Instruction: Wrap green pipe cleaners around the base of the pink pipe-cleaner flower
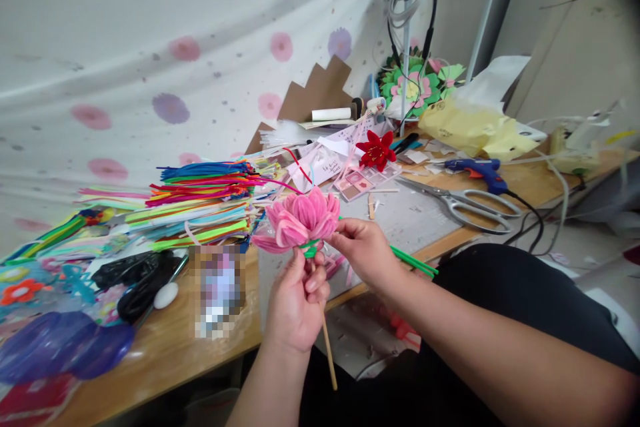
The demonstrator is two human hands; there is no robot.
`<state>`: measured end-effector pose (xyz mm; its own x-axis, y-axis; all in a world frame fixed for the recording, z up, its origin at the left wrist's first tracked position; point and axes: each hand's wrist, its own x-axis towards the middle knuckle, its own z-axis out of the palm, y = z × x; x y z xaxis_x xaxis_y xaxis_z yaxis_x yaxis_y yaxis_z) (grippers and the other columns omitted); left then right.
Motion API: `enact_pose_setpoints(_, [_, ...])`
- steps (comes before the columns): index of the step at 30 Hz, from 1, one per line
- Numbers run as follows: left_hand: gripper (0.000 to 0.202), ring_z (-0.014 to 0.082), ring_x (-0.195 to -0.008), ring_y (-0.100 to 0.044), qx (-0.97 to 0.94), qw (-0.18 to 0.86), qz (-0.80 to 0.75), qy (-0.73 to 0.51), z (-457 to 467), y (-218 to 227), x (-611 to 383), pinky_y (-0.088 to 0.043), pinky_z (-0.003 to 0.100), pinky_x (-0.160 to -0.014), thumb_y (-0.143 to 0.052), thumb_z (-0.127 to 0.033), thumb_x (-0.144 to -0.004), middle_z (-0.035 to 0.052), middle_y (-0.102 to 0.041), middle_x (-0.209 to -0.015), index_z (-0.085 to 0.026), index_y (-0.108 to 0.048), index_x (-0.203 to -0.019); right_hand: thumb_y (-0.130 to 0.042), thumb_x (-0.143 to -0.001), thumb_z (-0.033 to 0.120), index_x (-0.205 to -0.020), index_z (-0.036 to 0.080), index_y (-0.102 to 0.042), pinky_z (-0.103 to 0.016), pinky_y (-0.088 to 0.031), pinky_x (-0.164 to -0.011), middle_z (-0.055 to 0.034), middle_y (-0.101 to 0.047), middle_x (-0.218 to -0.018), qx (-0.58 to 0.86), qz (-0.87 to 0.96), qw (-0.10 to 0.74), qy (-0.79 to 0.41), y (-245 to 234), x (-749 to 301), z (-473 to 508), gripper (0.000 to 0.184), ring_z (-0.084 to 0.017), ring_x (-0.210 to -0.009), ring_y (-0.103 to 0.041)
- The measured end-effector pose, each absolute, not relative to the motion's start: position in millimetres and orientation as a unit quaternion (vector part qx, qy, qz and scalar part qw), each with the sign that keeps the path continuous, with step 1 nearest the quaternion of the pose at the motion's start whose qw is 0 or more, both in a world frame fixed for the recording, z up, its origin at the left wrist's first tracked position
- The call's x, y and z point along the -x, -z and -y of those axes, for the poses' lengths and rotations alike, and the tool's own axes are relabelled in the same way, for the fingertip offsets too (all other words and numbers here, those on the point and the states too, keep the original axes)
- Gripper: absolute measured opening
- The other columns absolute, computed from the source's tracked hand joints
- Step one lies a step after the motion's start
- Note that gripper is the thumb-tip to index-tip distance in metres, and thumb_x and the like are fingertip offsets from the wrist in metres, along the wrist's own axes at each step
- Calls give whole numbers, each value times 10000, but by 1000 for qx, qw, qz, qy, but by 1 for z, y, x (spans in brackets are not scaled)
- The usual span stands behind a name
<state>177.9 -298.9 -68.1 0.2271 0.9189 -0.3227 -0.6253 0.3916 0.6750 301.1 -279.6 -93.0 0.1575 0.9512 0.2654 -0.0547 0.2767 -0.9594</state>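
A pink pipe-cleaner flower (300, 217) is held up over the table's near edge. My left hand (296, 300) is closed around the wooden stick (329, 353) under the flower, and the stick pokes out below my fist. My right hand (364, 248) pinches a green pipe cleaner (413, 261) right at the flower's base, where a green wrap shows. The green strand trails off to the right past my wrist.
Several bright pipe cleaners (200, 200) lie stacked at the left. Large scissors (463, 202), a blue glue gun (480, 170) with its cable, a red paper flower (376, 149) and paper scraps lie on the wooden table (170, 347). Black tools (135, 273) sit near the left.
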Motion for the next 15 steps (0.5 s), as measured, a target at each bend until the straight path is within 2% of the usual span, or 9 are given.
enact_pose_setpoints(6, [238, 4, -358, -351, -281, 693, -370, -551, 302, 72, -181, -228, 105, -343, -597, -277, -834, 33, -615, -646, -130, -485, -683, -524, -792, 305, -746, 141, -645, -227, -442, -534, -21, -620, -627, 435, 531, 629, -365, 94, -295, 289, 208, -122, -552, -545])
enact_pose_setpoints(10, [331, 7, -342, -338, -263, 702, -372, -547, 306, 69, -183, -218, 108, -333, -738, -331, -703, -29, -549, -553, -138, -474, -647, -498, -791, 224, -688, 154, -619, -220, -432, -539, -18, -617, -620, 450, 564, 624, -299, 93, -293, 292, 174, -121, -554, -552])
enact_pose_setpoints(12, [323, 5, -339, -337, -255, 706, -373, -545, 307, 67, -183, -212, 106, -328, -750, -332, -689, -45, -525, -542, -135, -495, -663, -480, -787, 183, -656, 160, -602, -218, -424, -548, -18, -623, -623, 459, 579, 619, -264, 93, -292, 293, 180, -121, -559, -557])
enact_pose_setpoints(15, [277, -1, -336, -338, -253, 716, -372, -534, 306, 66, -182, -211, 104, -327, -700, -345, -743, -21, -568, -588, -126, -535, -708, -470, -790, 149, -647, 166, -588, -207, -413, -551, -10, -622, -604, 472, 598, 609, -221, 91, -290, 293, 186, -117, -558, -565])
